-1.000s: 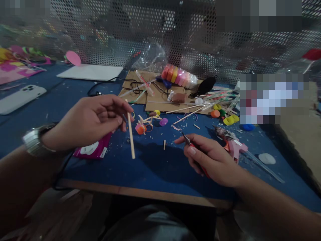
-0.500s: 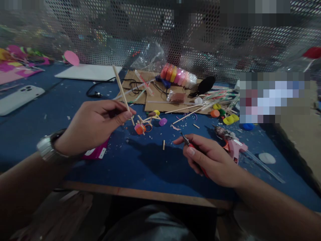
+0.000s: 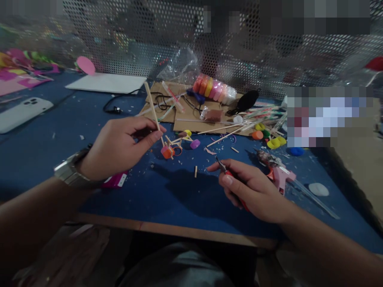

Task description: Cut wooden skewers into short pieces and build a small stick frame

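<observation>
Mostly bare tabletop separates left hand with stick, right hand with pliers.

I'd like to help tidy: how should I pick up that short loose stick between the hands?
Pinch the short stick across its middle from straight above, with two fingertips: it lies flat on the blue table, thin, with bare surface on both long sides.

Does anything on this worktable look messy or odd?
Yes: pale wood shavings and a short cut stick piece litter the blue table between the left hand, holding a thin wooden stick, and the right hand, gripping red-handled cutters.
</observation>
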A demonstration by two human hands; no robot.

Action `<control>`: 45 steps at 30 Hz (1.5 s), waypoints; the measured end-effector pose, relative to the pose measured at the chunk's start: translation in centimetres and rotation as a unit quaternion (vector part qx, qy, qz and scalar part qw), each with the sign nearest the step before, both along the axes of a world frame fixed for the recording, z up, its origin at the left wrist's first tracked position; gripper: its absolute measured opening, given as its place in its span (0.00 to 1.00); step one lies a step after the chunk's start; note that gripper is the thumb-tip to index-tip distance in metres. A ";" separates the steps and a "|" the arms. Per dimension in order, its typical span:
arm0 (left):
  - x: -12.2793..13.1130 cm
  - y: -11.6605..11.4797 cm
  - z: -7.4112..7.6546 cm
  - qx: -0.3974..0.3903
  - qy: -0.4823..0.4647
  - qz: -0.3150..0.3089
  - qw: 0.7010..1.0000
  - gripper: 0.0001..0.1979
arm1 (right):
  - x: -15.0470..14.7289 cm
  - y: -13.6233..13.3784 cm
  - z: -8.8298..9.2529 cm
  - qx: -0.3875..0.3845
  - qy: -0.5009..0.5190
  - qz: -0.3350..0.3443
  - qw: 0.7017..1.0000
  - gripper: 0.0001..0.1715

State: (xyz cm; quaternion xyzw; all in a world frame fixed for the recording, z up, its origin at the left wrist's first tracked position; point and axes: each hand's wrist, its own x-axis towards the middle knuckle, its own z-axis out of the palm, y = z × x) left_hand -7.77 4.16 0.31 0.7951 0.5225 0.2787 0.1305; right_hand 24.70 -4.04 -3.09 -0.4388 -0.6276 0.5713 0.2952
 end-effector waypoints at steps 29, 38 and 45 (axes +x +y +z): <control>0.2 0.9 -0.4 0.040 0.039 -0.049 0.997 0.16 | -0.1 0.1 0.3 0.007 -0.017 0.006 1.000 0.28; 0.2 0.9 -0.5 0.047 0.042 -0.053 0.997 0.16 | -0.2 0.2 0.6 0.009 -0.026 0.010 1.000 0.29; 0.3 1.0 -0.4 0.041 0.041 -0.049 0.997 0.16 | -0.1 0.0 0.5 0.014 -0.026 0.006 1.000 0.28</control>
